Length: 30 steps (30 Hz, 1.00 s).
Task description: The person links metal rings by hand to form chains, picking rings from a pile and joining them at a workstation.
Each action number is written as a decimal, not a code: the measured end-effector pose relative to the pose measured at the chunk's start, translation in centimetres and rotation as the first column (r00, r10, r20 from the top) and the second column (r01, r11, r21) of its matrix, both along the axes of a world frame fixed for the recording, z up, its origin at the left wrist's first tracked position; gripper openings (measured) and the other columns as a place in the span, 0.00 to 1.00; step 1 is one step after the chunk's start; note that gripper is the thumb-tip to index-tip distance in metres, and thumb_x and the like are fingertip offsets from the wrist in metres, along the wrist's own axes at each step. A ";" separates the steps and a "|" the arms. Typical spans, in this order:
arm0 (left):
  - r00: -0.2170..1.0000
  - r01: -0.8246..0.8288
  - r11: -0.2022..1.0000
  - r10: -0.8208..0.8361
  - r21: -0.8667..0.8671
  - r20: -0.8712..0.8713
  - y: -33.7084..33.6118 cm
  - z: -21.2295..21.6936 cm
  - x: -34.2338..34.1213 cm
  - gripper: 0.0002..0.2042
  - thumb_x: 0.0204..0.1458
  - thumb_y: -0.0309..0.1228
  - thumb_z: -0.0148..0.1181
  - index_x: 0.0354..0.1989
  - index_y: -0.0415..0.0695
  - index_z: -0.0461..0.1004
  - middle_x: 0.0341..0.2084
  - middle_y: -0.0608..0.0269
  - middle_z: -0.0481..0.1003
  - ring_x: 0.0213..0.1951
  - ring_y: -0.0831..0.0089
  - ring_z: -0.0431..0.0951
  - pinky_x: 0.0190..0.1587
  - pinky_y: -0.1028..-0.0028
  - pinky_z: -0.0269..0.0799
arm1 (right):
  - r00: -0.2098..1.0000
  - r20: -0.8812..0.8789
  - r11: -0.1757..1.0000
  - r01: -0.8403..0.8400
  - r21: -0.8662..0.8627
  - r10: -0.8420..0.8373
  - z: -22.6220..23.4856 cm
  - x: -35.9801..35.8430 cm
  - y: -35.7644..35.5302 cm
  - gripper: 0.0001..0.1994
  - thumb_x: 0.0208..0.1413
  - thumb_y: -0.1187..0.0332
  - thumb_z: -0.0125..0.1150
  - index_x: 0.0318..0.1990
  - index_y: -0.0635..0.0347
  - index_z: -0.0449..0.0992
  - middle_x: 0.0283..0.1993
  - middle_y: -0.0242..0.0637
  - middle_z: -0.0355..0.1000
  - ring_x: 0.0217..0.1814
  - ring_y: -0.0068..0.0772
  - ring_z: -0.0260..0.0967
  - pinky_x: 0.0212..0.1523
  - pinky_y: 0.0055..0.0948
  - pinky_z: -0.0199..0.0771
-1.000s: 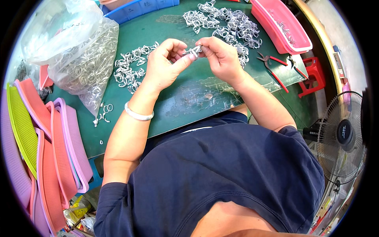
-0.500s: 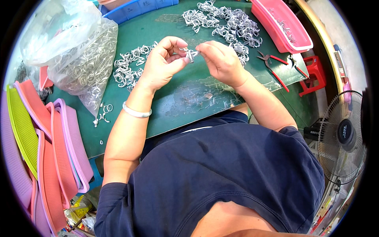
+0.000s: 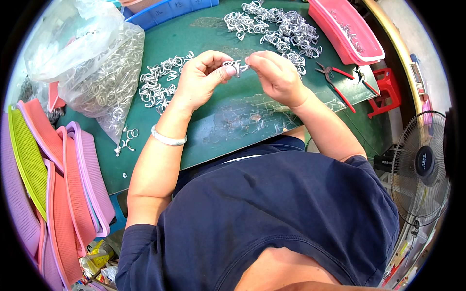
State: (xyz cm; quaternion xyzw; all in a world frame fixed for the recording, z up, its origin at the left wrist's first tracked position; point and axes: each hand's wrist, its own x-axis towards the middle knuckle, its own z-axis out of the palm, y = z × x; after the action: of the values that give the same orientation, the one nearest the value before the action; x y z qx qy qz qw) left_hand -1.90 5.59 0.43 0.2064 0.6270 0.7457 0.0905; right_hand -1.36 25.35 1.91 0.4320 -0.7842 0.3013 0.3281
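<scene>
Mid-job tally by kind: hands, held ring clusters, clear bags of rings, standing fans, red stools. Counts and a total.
Hands: 2
Held ring cluster: 1
Clear bag of rings: 1
Fan: 1
Red stool: 1
Total: 6

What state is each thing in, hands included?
Held rings: clustered, linked or not unclear
Left hand: pinching held rings
Right hand: fingers bunched beside held rings, contact unclear
Ring piles: spread loosely
Plastic bag: bulging, well filled
Pink bin: open-topped, partly filled
Larger pliers: lying, handles spread
Bracelet: worn, left wrist
Fan: upright, spinning unclear
Baskets: bunched together
</scene>
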 end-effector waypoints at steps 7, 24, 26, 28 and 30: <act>1.000 -0.001 1.000 0.001 0.020 0.013 0.2 0.1 0.3 0.05 0.47 0.23 0.56 0.33 0.39 0.71 0.25 0.67 0.73 0.28 0.82 0.71 0.31 0.82 0.68 | 0.999 0.034 0.999 0.030 -0.040 -0.028 0.0 -0.1 0.2 0.13 0.39 0.82 0.54 0.36 0.63 0.69 0.31 0.41 0.69 0.30 0.42 0.69 0.28 0.31 0.70; 0.922 -0.184 0.983 0.163 -0.026 -0.351 0.5 -0.4 0.6 0.05 0.45 0.18 0.55 0.32 0.38 0.73 0.25 0.64 0.75 0.28 0.78 0.74 0.31 0.80 0.70 | 0.564 0.825 0.988 0.100 -0.116 0.040 1.1 0.1 -0.4 0.06 0.55 0.73 0.47 0.36 0.63 0.69 0.23 0.29 0.68 0.23 0.18 0.66 0.25 0.18 0.66; 0.702 -0.369 0.921 0.190 -0.122 -0.687 0.5 0.1 0.7 0.07 0.43 0.16 0.56 0.31 0.39 0.73 0.25 0.61 0.75 0.28 0.75 0.75 0.31 0.80 0.71 | 0.349 0.926 0.977 0.099 -0.191 0.145 1.3 -0.2 -0.2 0.06 0.56 0.72 0.46 0.36 0.63 0.69 0.23 0.27 0.67 0.23 0.15 0.64 0.24 0.16 0.65; 0.679 -0.397 0.915 0.242 -0.070 -0.693 0.5 -0.1 0.4 0.08 0.42 0.15 0.56 0.31 0.39 0.73 0.26 0.59 0.75 0.28 0.72 0.75 0.31 0.79 0.71 | 0.392 0.910 0.972 0.124 -0.200 0.137 1.2 -0.1 -0.3 0.06 0.55 0.71 0.46 0.35 0.63 0.69 0.22 0.27 0.67 0.22 0.15 0.64 0.23 0.16 0.64; 0.679 -0.404 0.914 0.282 -0.024 -0.678 0.5 -0.4 0.1 0.08 0.41 0.15 0.56 0.31 0.39 0.74 0.26 0.59 0.75 0.28 0.71 0.76 0.31 0.79 0.71 | 0.346 0.924 0.966 0.133 -0.220 0.163 1.4 0.0 -0.4 0.06 0.55 0.71 0.47 0.34 0.63 0.69 0.22 0.28 0.67 0.21 0.16 0.64 0.22 0.15 0.63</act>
State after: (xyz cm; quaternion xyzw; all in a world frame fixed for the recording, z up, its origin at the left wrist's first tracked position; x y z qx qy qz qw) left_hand -1.81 6.06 0.04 0.3261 0.7071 0.5702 -0.2617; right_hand -1.38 24.97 3.29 0.1424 -0.7800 0.5955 -0.1296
